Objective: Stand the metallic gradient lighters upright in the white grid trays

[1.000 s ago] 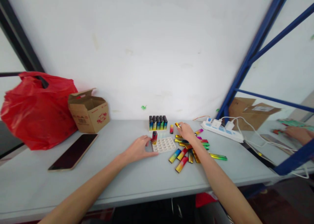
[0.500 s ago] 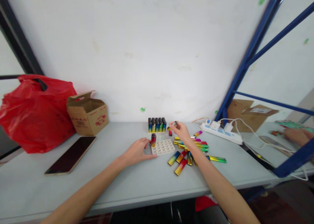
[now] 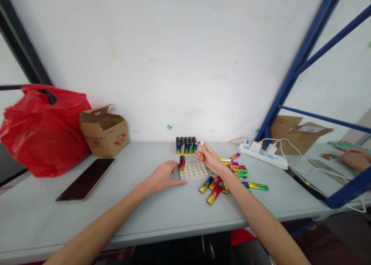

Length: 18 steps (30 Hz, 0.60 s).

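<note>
My left hand (image 3: 165, 176) rests on the table with thumb and fingers apart, beside the left edge of a white tray (image 3: 193, 173) with rows of holes. One red lighter (image 3: 182, 163) stands upright in the tray's back left corner. Above the tray's back right, my right hand (image 3: 209, 156) grips a lighter (image 3: 201, 151) with a metal top and gold body. Behind the tray, a block of upright lighters with black tops (image 3: 186, 146) stands in rows. Several shiny coloured lighters (image 3: 214, 195) lie in a loose pile under and around my right forearm.
A red plastic bag (image 3: 46, 133), an open cardboard box (image 3: 106, 135) and a phone (image 3: 87, 180) are at the left. At the right are a white power strip (image 3: 263, 156) with cables, a blue metal frame (image 3: 290, 79) and another person's hand (image 3: 355, 158).
My right hand has moved slightly left and turned, and the lighter in it is now upright. My left hand stays by the tray. The view has shifted slightly.
</note>
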Available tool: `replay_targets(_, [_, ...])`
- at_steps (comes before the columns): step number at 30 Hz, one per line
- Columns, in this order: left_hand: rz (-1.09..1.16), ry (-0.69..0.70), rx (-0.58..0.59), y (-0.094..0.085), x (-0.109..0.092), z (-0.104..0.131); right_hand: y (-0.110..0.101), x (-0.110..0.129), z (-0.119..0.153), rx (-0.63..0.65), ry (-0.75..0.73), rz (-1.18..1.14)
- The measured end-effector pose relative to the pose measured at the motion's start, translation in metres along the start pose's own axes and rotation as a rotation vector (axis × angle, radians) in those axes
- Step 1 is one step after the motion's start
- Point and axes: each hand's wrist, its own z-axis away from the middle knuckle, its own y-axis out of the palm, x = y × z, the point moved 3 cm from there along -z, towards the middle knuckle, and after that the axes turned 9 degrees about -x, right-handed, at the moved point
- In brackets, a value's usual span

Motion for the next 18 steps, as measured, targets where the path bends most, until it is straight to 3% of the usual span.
replay_targets(5, [0.007,-0.002,-0.003,-0.001,0.000,0.000,0.002,-0.007,0.002,-0.078,0.046,0.209])
replay_targets(12, [0.021,0.002,-0.016,-0.001,0.000,-0.001,0.004,-0.015,0.000,-0.269,-0.273,0.698])
replay_targets(18, [0.007,0.003,-0.003,0.001,0.002,-0.001,0.007,-0.011,0.005,-0.302,-0.373,0.814])
